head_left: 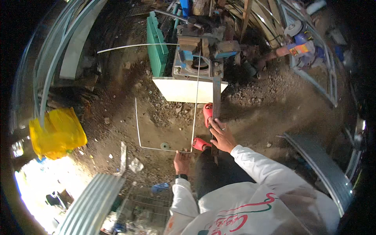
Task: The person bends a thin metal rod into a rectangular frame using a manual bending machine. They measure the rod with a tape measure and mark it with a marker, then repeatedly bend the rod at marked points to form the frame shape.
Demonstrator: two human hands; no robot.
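A thin, pale metal rod (194, 111), bent into square corners, hangs out from a bench vise (192, 43). My left hand (181, 162), with a dark band at its wrist, has its fingers closed at the rod's near corner. A long flat metal bar (216, 92) runs from the vise's base toward me. On the bar's near part rests my right hand (222, 137), fingers over it and thumb apart, wearing a ring. How far the fingers wrap under the bar is hidden. Another length of the rod sticks out left of the vise.
Below the vise is a pale board (184, 90), with a green panel (156, 51) beside it. An angle grinder (301, 47) lies on a metal frame at the right. Also around are a yellow container (58, 131), corrugated sheet (90, 205) and red shoes (208, 113).
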